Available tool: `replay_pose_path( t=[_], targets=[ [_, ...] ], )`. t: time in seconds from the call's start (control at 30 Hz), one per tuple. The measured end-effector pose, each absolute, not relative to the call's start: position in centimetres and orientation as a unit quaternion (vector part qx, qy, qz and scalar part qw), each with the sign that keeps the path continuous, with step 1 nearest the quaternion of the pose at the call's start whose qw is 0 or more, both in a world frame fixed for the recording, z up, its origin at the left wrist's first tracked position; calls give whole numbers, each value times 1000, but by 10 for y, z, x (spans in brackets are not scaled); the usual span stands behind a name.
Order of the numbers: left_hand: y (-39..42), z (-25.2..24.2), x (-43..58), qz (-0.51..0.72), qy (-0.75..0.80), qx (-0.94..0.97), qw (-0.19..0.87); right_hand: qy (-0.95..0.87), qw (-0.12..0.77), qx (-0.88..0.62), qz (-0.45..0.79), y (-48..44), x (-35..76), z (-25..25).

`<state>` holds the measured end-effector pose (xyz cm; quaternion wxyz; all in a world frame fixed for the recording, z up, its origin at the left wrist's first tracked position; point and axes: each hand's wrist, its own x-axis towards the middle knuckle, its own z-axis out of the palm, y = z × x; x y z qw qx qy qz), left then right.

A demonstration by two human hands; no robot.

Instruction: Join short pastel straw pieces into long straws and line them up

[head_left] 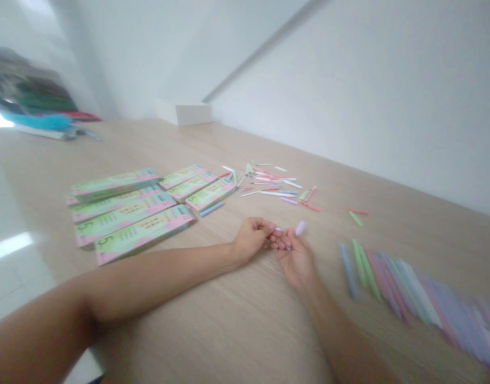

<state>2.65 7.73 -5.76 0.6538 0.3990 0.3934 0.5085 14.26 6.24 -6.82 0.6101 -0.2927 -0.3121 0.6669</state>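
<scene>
Both hands meet just above the middle of the wooden table. My right hand is closed on a slim lilac pen-like piece, whose blurred end sticks up past the thumb. Close against it, my left hand pinches at a small pale tip between thumb and fingers. Whether that tip belongs to the same lilac piece, I cannot tell. Beyond the hands lies a loose scatter of thin white, red, green and lilac stick-like parts. A blue stick rests by the boxes.
Several green-and-pink boxes lie in two groups at left. A long row of pastel pen-like sticks runs along the right, blurred. Red and green pieces lie apart. A white box stands by the wall; a blue item is far left.
</scene>
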Motion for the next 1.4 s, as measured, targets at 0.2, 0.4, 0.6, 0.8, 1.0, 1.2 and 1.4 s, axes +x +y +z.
replay_pose_path(
  t=[0.2,0.4,0.6,0.8,1.0,1.2,1.4],
  targets=[
    [78,-63,22,500,406,409,647,-356,609,-321,632,64,143,-73],
    [84,-64,15,527,389,423,626,-354,608,-330,629,66,141,-72],
    [80,-58,13,489,345,403,692,-358,578,-313,663,64,142,-64],
    [81,-58,7,409,279,434,753,-372,546,-285,694,62,143,-65],
    [85,-60,5,366,220,460,778,-374,522,-296,707,65,148,-69],
    [83,-64,8,395,227,456,764,-396,545,-286,681,63,148,-69],
    [84,-66,12,411,199,462,760,-454,586,-335,582,59,143,-73]
  ],
)
